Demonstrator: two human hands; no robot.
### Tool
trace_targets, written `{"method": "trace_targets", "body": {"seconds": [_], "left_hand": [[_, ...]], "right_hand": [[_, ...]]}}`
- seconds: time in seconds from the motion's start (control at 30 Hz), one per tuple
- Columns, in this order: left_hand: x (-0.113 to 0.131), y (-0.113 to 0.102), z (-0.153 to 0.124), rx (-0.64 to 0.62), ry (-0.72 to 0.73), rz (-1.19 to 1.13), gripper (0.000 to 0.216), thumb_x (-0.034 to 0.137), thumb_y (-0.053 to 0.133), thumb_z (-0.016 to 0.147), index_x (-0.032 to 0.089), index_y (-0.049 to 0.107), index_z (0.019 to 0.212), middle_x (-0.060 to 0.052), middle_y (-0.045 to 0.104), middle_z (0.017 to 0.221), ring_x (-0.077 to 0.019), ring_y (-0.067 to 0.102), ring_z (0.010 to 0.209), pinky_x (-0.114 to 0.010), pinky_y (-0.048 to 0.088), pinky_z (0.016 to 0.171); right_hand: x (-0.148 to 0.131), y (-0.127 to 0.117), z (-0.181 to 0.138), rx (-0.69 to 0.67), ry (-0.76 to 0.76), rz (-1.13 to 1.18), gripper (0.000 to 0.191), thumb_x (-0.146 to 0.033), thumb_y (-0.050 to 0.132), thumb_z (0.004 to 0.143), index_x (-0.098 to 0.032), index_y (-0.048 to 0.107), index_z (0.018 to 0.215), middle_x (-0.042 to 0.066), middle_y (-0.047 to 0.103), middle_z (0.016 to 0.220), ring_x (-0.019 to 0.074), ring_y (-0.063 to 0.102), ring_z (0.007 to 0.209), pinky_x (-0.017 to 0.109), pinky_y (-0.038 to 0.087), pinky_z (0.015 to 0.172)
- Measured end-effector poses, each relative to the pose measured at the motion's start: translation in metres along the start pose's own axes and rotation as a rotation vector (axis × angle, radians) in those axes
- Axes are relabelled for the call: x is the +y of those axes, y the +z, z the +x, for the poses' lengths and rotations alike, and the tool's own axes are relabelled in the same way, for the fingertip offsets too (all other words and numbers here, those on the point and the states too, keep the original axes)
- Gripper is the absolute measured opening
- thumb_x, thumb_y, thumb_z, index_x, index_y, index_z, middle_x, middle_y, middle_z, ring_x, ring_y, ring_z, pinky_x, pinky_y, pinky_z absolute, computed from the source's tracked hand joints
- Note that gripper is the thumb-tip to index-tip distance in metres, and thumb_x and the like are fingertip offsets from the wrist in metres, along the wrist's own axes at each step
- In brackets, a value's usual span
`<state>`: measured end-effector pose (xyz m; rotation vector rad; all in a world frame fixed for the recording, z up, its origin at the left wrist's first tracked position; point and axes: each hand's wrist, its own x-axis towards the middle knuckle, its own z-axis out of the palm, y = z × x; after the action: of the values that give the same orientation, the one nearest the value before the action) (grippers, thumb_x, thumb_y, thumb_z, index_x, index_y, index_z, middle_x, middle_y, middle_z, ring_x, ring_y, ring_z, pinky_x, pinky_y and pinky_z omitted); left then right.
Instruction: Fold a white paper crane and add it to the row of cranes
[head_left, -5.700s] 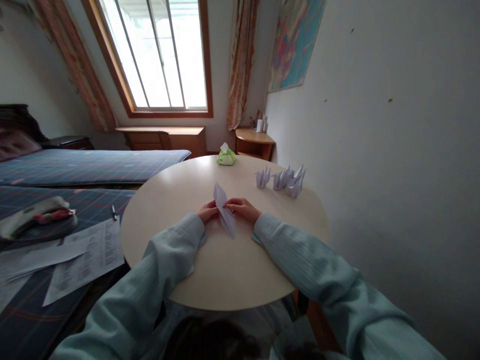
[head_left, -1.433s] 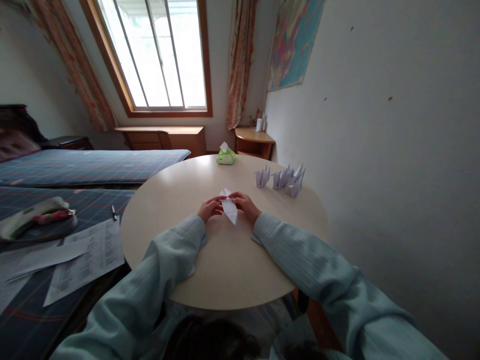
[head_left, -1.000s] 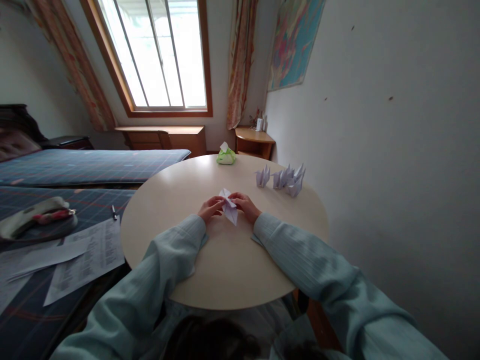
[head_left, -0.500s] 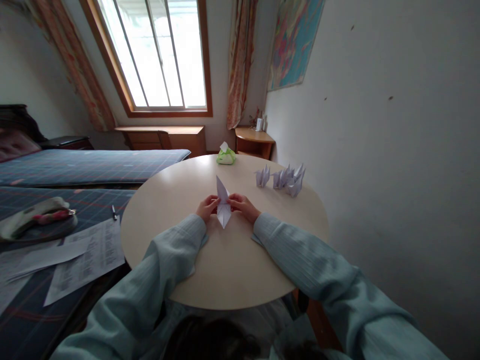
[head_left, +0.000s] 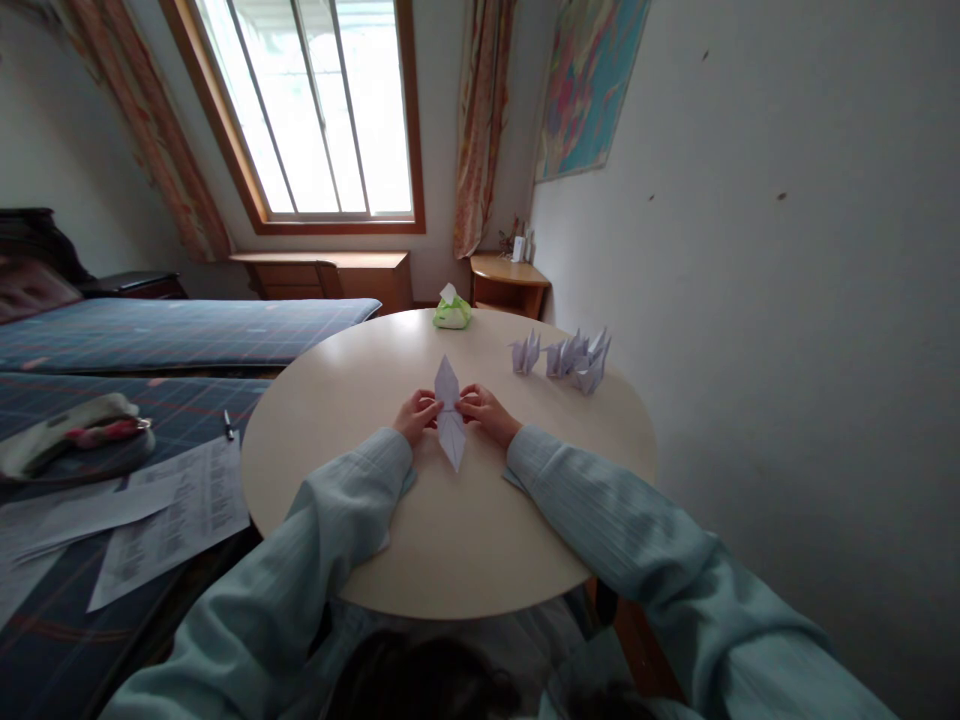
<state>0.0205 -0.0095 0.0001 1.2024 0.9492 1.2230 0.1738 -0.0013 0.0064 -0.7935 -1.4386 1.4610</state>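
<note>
A folded white origami paper, long and diamond-shaped with pointed ends and a crease across its middle, is held above the table. My left hand pinches its left edge near the middle. On the opposite edge, my right hand grips it between thumb and fingers. One point aims away from me and the other toward me. Farther off to the right stand several folded paper cranes on the tabletop, apart from both hands.
The round cream table carries a green tissue pack at its far edge. To the left, a bed holds printed sheets, a pen and a pale bag. A white wall rises on the right.
The origami paper's near point has come down toward me, and the piece now lies flatter and longer. Both hands keep their hold and have hardly moved.
</note>
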Motion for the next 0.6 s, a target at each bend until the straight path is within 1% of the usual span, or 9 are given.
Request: {"method": "trace_targets", "body": {"seconds": [0.13,0.23,0.33,0.47,0.53,0.6], "left_hand": [[-0.001,0.0,0.002,0.046,-0.008,0.021,0.046,0.04,0.069,0.046,0.017,0.038,0.071,0.007,0.053,0.054,-0.0076,0.05,0.048,-0.02,0.037,0.046],[0.001,0.0,0.002,0.07,0.006,0.017,0.049,0.039,0.07,0.043,0.016,0.04,0.074,0.005,0.055,0.057,-0.0086,0.052,0.052,-0.021,0.037,0.047],[0.004,0.001,0.0,0.056,0.017,-0.006,0.051,0.036,0.072,0.041,0.016,0.044,0.077,0.003,0.058,0.063,-0.0109,0.054,0.06,-0.023,0.039,0.053],[0.008,0.004,-0.005,0.031,0.025,-0.022,0.046,0.034,0.073,0.039,0.014,0.052,0.075,0.0,0.06,0.068,-0.0125,0.054,0.066,-0.025,0.039,0.06],[0.009,0.005,-0.007,0.025,0.023,0.003,0.041,0.034,0.072,0.041,0.013,0.057,0.072,0.0,0.06,0.067,-0.0121,0.053,0.065,-0.025,0.039,0.06],[0.011,0.005,-0.008,0.03,0.028,0.052,0.037,0.035,0.072,0.042,0.013,0.06,0.07,0.0,0.06,0.064,-0.0109,0.052,0.061,-0.023,0.037,0.056]], "right_hand": [[0.001,0.0,0.0,0.028,-0.007,-0.017,0.041,-0.032,0.065,0.053,-0.018,0.036,0.079,-0.008,0.053,0.053,0.0074,0.048,0.048,0.021,0.036,0.049],[0.0,-0.001,0.0,0.062,-0.011,-0.019,0.044,-0.032,0.065,0.054,-0.018,0.037,0.085,-0.007,0.054,0.057,0.008,0.05,0.051,0.021,0.036,0.049],[-0.002,-0.001,0.001,0.078,-0.017,-0.031,0.043,-0.033,0.064,0.055,-0.018,0.041,0.088,-0.004,0.057,0.062,0.0088,0.052,0.055,0.022,0.036,0.051],[-0.003,-0.003,0.002,0.079,-0.026,-0.071,0.028,-0.033,0.062,0.057,-0.016,0.05,0.075,-0.002,0.058,0.064,0.0084,0.053,0.057,0.021,0.036,0.054],[-0.003,-0.004,0.003,0.091,-0.027,-0.064,0.024,-0.031,0.062,0.056,-0.016,0.052,0.071,-0.002,0.058,0.064,0.0083,0.052,0.058,0.021,0.037,0.055],[-0.003,-0.005,0.003,0.108,-0.037,-0.052,0.021,-0.03,0.061,0.056,-0.016,0.053,0.069,-0.003,0.056,0.063,0.0081,0.052,0.058,0.021,0.037,0.054]]}}
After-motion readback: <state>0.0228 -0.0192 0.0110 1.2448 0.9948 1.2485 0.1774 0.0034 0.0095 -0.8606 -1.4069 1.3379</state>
